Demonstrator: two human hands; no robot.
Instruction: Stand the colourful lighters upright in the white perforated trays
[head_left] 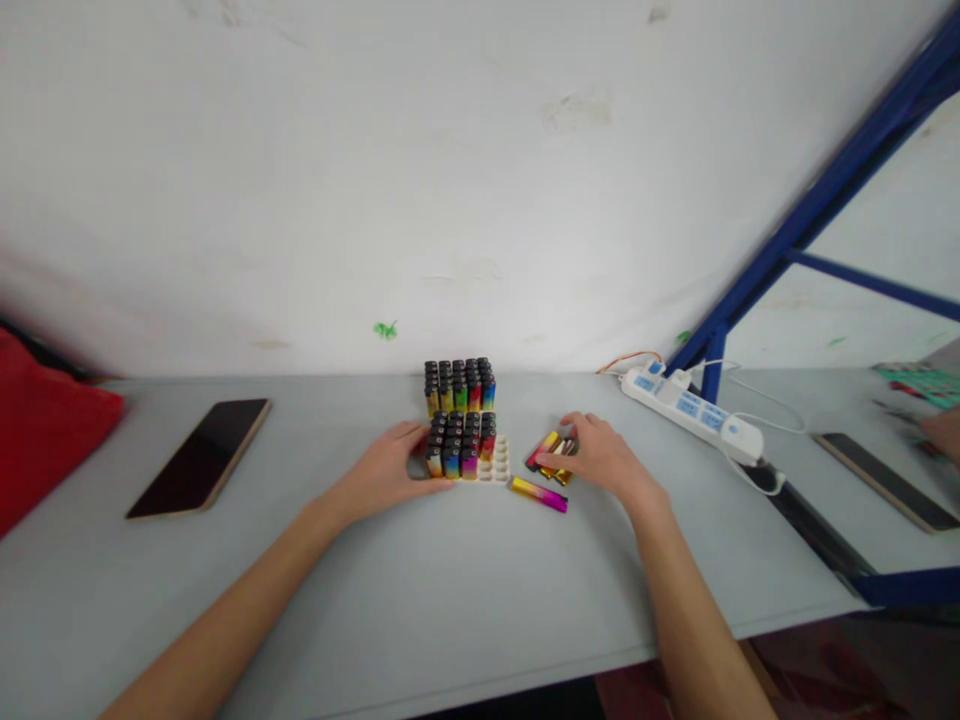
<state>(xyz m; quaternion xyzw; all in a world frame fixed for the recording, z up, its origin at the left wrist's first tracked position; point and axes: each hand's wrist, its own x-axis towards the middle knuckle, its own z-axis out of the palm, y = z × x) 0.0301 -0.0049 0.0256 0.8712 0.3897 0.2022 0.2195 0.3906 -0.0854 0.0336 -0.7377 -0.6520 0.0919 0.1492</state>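
My left hand (390, 462) is curled around the left end of a white holed tray (493, 478), with the thumb along its front edge. Upright lighters (452, 460) with black tops and colourful bodies fill the tray's left part; several holes at the right are bare. My right hand (596, 455) is over a small pile of loose lighters (546, 447), thumb and fingers bent around them. Its fingers partly hide the pile. A yellow and purple lighter (540, 494) lies flat between the tray and that hand.
Behind the tray stands another block of upright lighters (460, 388). A phone (199, 458) lies at left near a red cloth-like item (52, 430). At right are a power strip (690, 410), a blue metal frame (810, 225), another phone (885, 480) and another person's hand (943, 432).
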